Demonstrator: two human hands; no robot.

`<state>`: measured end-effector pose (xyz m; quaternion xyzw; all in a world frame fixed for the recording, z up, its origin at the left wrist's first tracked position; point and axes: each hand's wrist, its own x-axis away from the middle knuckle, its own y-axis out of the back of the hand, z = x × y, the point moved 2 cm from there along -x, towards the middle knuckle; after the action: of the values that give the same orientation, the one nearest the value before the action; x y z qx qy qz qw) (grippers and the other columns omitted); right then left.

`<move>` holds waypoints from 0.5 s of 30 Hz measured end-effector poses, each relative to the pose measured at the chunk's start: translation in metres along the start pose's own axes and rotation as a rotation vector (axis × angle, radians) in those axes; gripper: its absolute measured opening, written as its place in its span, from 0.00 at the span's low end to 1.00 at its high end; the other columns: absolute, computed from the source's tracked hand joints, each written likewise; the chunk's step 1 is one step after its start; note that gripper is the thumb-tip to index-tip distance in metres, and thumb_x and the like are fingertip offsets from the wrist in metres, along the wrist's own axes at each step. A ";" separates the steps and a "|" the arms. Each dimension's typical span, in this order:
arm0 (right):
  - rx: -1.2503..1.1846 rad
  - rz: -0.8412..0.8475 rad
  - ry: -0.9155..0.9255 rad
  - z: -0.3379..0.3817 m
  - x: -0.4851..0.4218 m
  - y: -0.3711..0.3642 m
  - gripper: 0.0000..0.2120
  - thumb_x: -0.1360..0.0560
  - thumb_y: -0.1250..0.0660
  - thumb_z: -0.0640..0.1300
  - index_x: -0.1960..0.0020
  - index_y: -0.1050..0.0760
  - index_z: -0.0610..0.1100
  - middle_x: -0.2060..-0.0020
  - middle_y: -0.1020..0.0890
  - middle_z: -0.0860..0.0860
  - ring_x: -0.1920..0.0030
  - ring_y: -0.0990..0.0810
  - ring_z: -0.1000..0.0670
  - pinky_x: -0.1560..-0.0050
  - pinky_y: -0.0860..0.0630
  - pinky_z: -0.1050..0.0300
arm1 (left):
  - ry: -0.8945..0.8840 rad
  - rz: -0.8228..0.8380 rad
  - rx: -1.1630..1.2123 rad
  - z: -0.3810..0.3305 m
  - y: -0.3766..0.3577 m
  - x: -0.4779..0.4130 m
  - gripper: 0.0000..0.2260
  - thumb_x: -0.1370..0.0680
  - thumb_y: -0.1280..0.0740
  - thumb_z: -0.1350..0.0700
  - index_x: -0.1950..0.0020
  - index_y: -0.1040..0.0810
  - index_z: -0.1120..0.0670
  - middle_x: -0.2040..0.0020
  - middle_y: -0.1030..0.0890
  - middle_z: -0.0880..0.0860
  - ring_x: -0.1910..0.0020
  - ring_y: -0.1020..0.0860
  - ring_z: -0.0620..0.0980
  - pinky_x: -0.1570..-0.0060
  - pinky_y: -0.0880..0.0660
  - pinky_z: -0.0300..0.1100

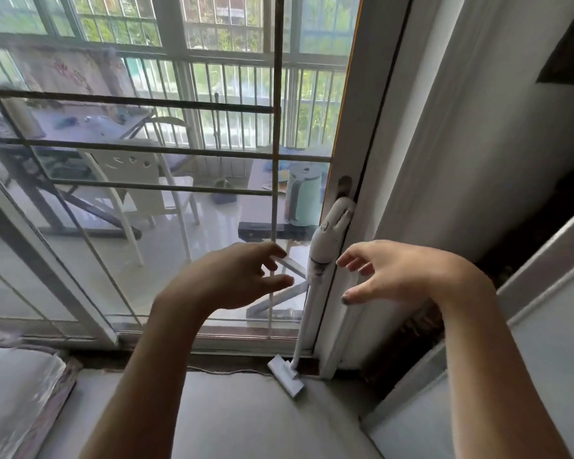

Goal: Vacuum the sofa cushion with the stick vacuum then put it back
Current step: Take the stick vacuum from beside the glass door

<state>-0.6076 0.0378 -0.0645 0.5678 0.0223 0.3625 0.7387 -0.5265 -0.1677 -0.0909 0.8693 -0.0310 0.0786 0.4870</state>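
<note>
Vacuum: white stick vacuum (325,256) stands propped against the door frame (362,127), at the right edge of the sliding glass door (146,200).
Long axis: near upright, leaning a little; handle end up by the frame, wand running down and slightly left to the floor.
Head: floor head (285,376) rests on the floor at the door sill, angled toward the viewer.
Left hand: left hand (232,276) raised in front of the glass, just left of the vacuum body; fingers (272,251) apart and curled, holding nothing.
Right hand: right hand (401,273) raised just right of the vacuum body; fingers (348,260) apart, thumb low, holding nothing.
Key relation: vacuum body lies between the two hands, beyond the fingertips; right fingertips look nearer to it, almost at its motor section, but no contact shows.
Contact: neither hand touches the vacuum.
Cushion: pale padded surface (20,392) at lower left, possibly the sofa cushion; cannot tell for sure.
Step, as judged: either reaching in to take the vacuum or just letting go after parking it; a single moment does not settle which.
Next move, if a pickup: right hand closes round the upper body, gripping across the upright axis, then lifts clear of the frame.
Risk: the lean is light; a sideways nudge could slide it along the frame and tip it.
</note>
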 end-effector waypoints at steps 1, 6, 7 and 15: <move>0.001 -0.002 0.001 -0.004 -0.011 0.004 0.29 0.31 0.25 0.54 0.32 0.28 0.52 0.37 0.22 0.54 0.39 0.23 0.53 0.36 0.27 0.55 | -0.002 -0.014 -0.008 0.002 0.001 -0.010 0.23 0.24 0.34 0.42 0.30 0.30 0.45 0.37 0.22 0.46 0.42 0.22 0.45 0.40 0.24 0.49; 0.023 0.035 0.013 -0.025 -0.068 0.025 0.30 0.31 0.24 0.53 0.32 0.28 0.52 0.38 0.22 0.55 0.40 0.23 0.54 0.36 0.27 0.55 | 0.018 -0.054 -0.009 0.011 -0.002 -0.061 0.22 0.23 0.35 0.41 0.31 0.30 0.45 0.37 0.22 0.45 0.41 0.22 0.45 0.41 0.24 0.49; 0.032 0.044 0.023 -0.029 -0.078 0.030 0.30 0.31 0.24 0.54 0.32 0.28 0.52 0.38 0.22 0.55 0.40 0.23 0.53 0.36 0.27 0.54 | 0.022 -0.066 -0.004 0.011 -0.003 -0.070 0.22 0.23 0.35 0.41 0.30 0.30 0.45 0.37 0.22 0.45 0.41 0.22 0.45 0.41 0.24 0.49; 0.101 0.067 0.182 -0.056 -0.176 0.070 0.30 0.32 0.24 0.52 0.33 0.28 0.52 0.38 0.22 0.55 0.40 0.22 0.54 0.37 0.25 0.53 | 0.145 -0.308 0.052 0.017 -0.021 -0.146 0.24 0.22 0.37 0.41 0.28 0.31 0.48 0.35 0.23 0.46 0.39 0.24 0.46 0.42 0.23 0.49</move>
<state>-0.7980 -0.0085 -0.0909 0.5693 0.0888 0.4354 0.6917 -0.6660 -0.1746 -0.1415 0.8682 0.1401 0.0664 0.4714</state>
